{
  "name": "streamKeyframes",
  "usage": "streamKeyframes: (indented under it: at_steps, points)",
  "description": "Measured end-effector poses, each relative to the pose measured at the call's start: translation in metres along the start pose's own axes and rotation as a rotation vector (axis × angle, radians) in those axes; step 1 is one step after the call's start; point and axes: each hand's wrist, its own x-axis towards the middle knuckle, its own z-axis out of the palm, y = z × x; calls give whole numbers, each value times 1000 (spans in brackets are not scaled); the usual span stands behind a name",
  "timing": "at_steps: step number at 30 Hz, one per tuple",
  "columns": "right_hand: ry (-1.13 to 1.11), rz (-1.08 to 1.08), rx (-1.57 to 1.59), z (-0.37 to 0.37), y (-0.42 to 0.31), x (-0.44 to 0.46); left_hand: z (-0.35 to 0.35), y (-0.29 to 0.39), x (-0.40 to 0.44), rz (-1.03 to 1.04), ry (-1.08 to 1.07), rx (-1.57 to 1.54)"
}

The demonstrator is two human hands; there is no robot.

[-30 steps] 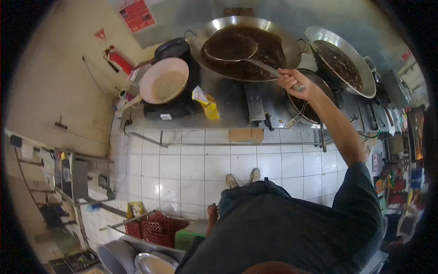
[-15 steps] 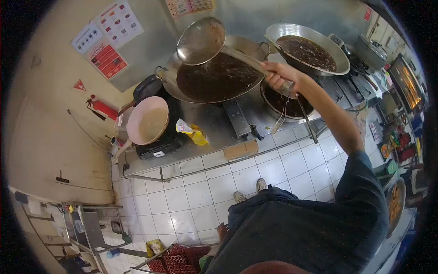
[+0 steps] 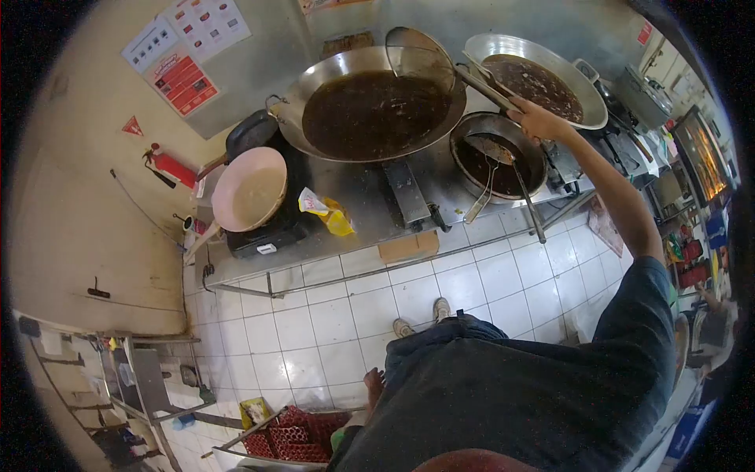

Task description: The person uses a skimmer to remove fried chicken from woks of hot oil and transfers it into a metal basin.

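Note:
My right hand (image 3: 541,122) is closed around the long handle of a round skimmer (image 3: 418,61). Tilted up on its side, the skimmer's bowl is over the right part of a large wok (image 3: 289,130) of dark brown oil (image 3: 370,114). Just below my right hand is a pot (image 3: 464,175) of dark liquid, with a long-handled utensil (image 3: 478,206) and another long handle (image 3: 532,208) leaning over its rim. Low beside my body hangs my left hand (image 3: 374,382), small in view, its fingers loosely apart with nothing seen in them.
Another wide pan (image 3: 586,110) of dark liquid stands at the back right. A pink pan (image 3: 228,193) sits on a black burner at left, near a yellow packet (image 3: 336,216). A fire extinguisher (image 3: 173,167) hangs on the left wall. A metal rail (image 3: 314,293) edges the counter.
My right hand has moved right with the skimmer, whose bowl went from above the wok's left-centre to its right side and tipped more upright. The pot's inside shows more now.

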Motion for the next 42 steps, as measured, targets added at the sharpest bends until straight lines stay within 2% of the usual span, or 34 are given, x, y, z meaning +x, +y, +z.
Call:
streamKeyframes:
  at_steps: [1, 3, 4, 6, 8, 9, 13, 15, 17, 20, 25, 30, 31, 34, 35, 36, 38, 39, 40, 42]
  points:
    - [-11, -318, -121, 5, 35, 7, 0, 5, -8, 17, -3, 17]
    - [-108, -285, -54, 11, 6, 4, 1, 11, -24, 48, -15, 30]
    - [-191, 72, 121, 10, -22, -6, 2, 14, -31, 64, -13, 33]
    - [-271, 551, 436, 11, -61, -24, 5, 20, -45, 92, -21, 50]
    - [-265, 787, 729, 16, -71, -30, 9, 22, -53, 121, -24, 56]
    - [-394, 752, 890, 14, -89, -35, 11, 25, -60, 133, -26, 62]
    - [-565, 801, 1299, 36, -76, -25, 17, 30, -87, 211, -45, 105]
    - [-605, 863, 1693, 54, -83, -21, 19, 32, -97, 254, -68, 106]
    - [-707, 849, 2018, 72, -83, -14, 17, 20, -64, 138, -28, 11]
    - [-729, 730, 2174, 92, -101, -16, 8, 16, -46, 73, 6, -72]
    - [-609, 636, 2163, 102, -119, -15, -8, 15, -60, 116, 37, -34]
    - [-389, 553, 2074, 100, -183, -32, -17, 17, -53, 129, 54, -7]
    - [-413, 443, 2028, 99, -187, -31, -18, 18, -53, 132, 58, 0]
    - [-355, 439, 2139, 92, -205, -19, -19, 24, -51, 160, 38, 45]
    - [-313, 517, 2127, 84, -232, -29, -11, 35, -49, 182, 11, 50]
    - [-241, 373, 2057, 88, -231, -19, -1, 44, -48, 208, -3, 47]
    - [-2, 277, 2084, 97, -201, 19, 1, 60, -43, 265, -51, 80]
    - [-284, 382, 2138, 89, -213, 9, 1, 73, -51, 299, -68, 106]
    - [-277, 235, 2187, 101, -233, -12, 14, 90, -51, 332, -96, 102]
    - [-242, 335, 2118, 106, -228, 12, 40, 118, -41, 386, -154, 93]
